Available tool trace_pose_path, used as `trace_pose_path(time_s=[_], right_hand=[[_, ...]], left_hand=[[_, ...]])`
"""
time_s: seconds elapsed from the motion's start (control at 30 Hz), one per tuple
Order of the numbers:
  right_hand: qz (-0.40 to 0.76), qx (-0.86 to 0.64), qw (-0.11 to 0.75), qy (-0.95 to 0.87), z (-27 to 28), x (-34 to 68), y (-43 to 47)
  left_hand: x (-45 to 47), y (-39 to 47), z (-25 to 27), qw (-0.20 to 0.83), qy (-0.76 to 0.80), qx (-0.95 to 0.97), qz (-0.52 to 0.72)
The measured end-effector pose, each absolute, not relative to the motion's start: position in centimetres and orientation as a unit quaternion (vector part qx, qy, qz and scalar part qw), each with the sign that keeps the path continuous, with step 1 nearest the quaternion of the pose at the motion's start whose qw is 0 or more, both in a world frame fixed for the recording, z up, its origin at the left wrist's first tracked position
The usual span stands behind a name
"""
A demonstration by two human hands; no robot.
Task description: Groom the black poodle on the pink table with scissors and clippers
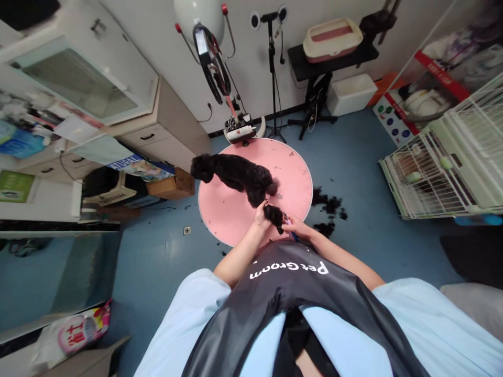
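A black dog (239,173) stands on a round pink table (220,220), its head toward the left and its rear end nearest me. My left hand (262,215) is closed around one of its hind legs, and the fluffy paw (274,218) sticks out toward my right side. My right hand (295,226) grips a small hair clipper (293,235), partly blue, whose front end is against or close to the paw's fur. Fingers and fur hide most of the clipper. Small tufts of cut hair are scattered over the tabletop.
Clumps of black hair (330,203) lie on the blue floor right of the table. Behind it stand a dryer (212,57) and a tripod (271,63). Cabinets (153,115) and a cardboard box (175,184) are at left, a wire cage (444,157) at right.
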State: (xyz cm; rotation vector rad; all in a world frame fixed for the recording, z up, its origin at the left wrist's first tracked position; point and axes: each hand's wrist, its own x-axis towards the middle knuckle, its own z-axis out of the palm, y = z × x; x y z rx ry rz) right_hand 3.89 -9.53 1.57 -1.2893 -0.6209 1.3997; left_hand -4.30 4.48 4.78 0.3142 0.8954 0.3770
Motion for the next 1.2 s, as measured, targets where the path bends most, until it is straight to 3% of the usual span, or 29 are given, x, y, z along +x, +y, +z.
trace_pose_path(time_s=[0.17, 0.33, 0.43, 0.5, 0.6, 0.67, 0.77, 0.87, 0.93, 1.07, 1.2], right_hand=[[0.578, -0.519, 0.588, -0.226, 2.9, 3.6, -9.4], [0.545, -0.530, 0.625, -0.177, 2.4, 4.1, -8.9], [0.503, -0.570, 0.620, -0.193, 1.6, 5.5, -9.1], [0.458, -0.606, 0.610, -0.225, 1.5, 6.5, -9.3], [0.403, -0.640, 0.593, -0.277, 2.4, 7.8, -8.8], [0.386, -0.638, 0.598, -0.294, 3.3, 8.4, -7.8], [0.399, -0.617, 0.620, -0.276, 4.4, 9.2, -5.9], [0.470, -0.564, 0.648, -0.203, 4.5, 9.7, -4.8], [0.508, -0.530, 0.674, -0.087, 4.1, 9.8, -5.0], [0.533, -0.510, 0.664, 0.122, 2.8, 9.2, -7.0], [0.600, -0.548, 0.579, 0.060, 3.0, 8.7, -8.8]], left_hand=[[-3.6, 5.0, 6.5, 0.899, 0.384, 0.061, 0.203], [-2.7, 6.0, 6.8, 0.869, 0.446, 0.152, 0.152], [-3.4, 6.0, 7.2, 0.763, 0.555, 0.313, 0.108], [-4.2, 5.8, 8.0, 0.643, 0.566, 0.494, 0.153], [-3.6, 6.0, 9.8, 0.445, 0.400, 0.774, 0.208], [-1.5, 6.9, 10.7, 0.378, 0.235, 0.885, 0.138], [2.7, 9.4, 11.2, 0.399, 0.083, 0.910, -0.071], [5.7, 11.6, 10.9, 0.486, 0.029, 0.815, -0.315], [6.5, 12.2, 10.7, 0.518, 0.016, 0.753, -0.406], [6.5, 12.0, 11.0, 0.552, -0.001, 0.766, -0.328], [6.1, 11.9, 12.1, 0.566, 0.014, 0.792, -0.231]])
